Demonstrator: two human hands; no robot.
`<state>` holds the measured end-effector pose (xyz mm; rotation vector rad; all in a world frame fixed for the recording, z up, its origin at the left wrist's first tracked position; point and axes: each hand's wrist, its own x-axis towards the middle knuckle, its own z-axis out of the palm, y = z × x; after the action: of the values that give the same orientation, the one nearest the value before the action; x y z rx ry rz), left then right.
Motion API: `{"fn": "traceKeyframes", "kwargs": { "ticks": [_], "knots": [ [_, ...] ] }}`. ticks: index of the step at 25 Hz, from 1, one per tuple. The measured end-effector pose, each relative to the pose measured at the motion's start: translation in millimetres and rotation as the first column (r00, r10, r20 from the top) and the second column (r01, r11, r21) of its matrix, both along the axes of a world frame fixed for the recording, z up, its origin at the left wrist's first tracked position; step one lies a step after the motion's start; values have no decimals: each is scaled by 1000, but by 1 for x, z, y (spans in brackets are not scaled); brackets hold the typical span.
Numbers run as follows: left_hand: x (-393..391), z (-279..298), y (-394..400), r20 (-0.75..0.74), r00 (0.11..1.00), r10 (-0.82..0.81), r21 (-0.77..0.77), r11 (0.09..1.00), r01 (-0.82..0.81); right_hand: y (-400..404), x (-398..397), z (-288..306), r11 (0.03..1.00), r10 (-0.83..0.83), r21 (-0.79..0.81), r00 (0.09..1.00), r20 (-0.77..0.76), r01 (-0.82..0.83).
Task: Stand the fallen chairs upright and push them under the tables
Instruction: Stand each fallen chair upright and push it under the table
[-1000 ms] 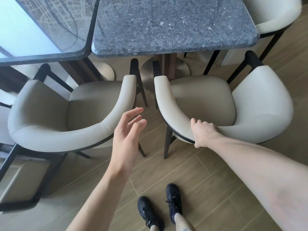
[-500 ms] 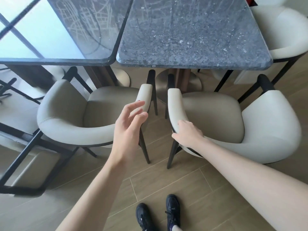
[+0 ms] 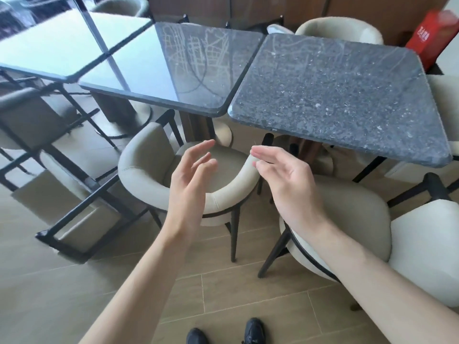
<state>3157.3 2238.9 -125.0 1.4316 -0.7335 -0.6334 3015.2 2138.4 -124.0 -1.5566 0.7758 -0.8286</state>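
Hovering over the chairs: left hand (image 3: pixel 191 180) and right hand (image 3: pixel 288 180), both spread loose, fingers apart, holding nothing and touching nothing. Left cream armchair (image 3: pixel 159 175) is standing upright, its front sitting just under the edge of the glossy dark table (image 3: pixel 159 70). Right cream armchair (image 3: pixel 367 234) is also standing upright, only partly under the speckled grey stone table (image 3: pixel 342 95). Further left, a black-framed chair (image 3: pixel 64 175) is lying tipped on the wood-plank floor (image 3: pixel 124 281). Black shoes (image 3: pixel 253 331) are showing at the bottom edge.
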Motion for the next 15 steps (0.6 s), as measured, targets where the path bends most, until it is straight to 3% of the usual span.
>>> {"fn": "traceKeyframes", "kwargs": {
  "ticks": [10,15],
  "knots": [
    [66,38,101,1,982,191,-45,981,-191,94,91,53,982,186,21,978,94,-189],
    [118,50,177,-12,970,245,-72,967,-245,162,150,67,978,204,32,974,104,-208]
  ]
}}
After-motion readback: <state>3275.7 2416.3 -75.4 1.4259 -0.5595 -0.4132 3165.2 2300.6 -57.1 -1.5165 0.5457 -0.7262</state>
